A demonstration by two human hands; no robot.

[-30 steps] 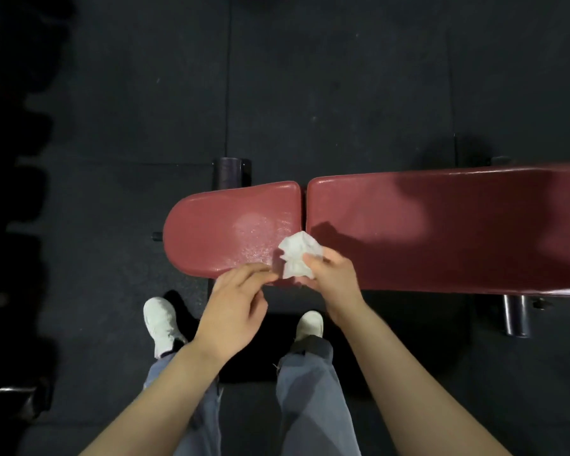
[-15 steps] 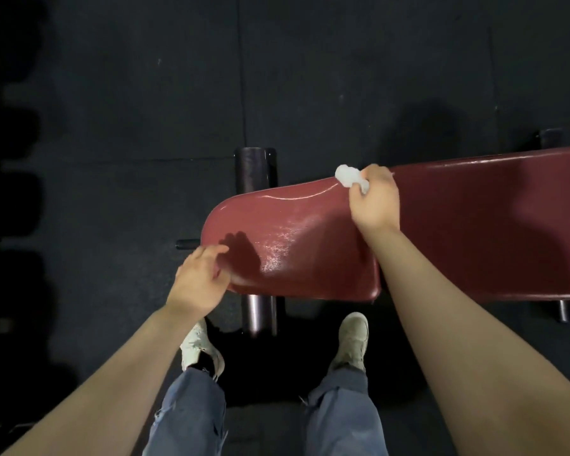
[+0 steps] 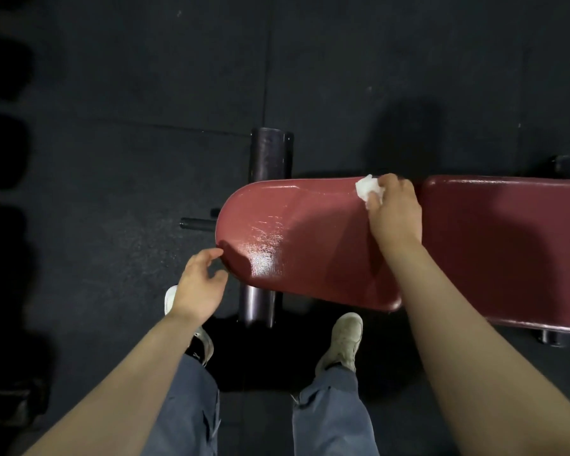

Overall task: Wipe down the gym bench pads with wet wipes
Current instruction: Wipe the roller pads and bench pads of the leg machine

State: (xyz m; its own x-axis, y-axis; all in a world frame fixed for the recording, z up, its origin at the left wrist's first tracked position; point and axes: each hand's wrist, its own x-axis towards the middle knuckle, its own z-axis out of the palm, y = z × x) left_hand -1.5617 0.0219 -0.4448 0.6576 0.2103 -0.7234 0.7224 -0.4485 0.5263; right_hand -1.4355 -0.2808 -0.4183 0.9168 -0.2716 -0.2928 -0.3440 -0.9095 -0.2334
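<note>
The left hand (image 3: pixel 199 286) hangs loose and empty just off the near rounded end of the seat pad (image 3: pixel 297 238). Farther out, the right hand (image 3: pixel 394 212) pinches the crumpled wet wipe (image 3: pixel 369 189) at the pad's far edge, whose unwiped length runs leftward.

Both forearms bare, no sleeves, watch or rings seen. Left hand (image 3: pixel 198 287) and right hand (image 3: pixel 394 212) ungloved. Grey-blue trousers (image 3: pixel 333 419), loose cut w/ seam lines, slight fraying at hem. Shoes, taking the bench pad (image 3: pixel 310 245) as ref: pale beige sneaker (image 3: pixel 343 340) just below it; other shoe (image 3: pixel 200 343) below its rounded end, whitish w/ dark trim, mostly hidden by arm.
</note>
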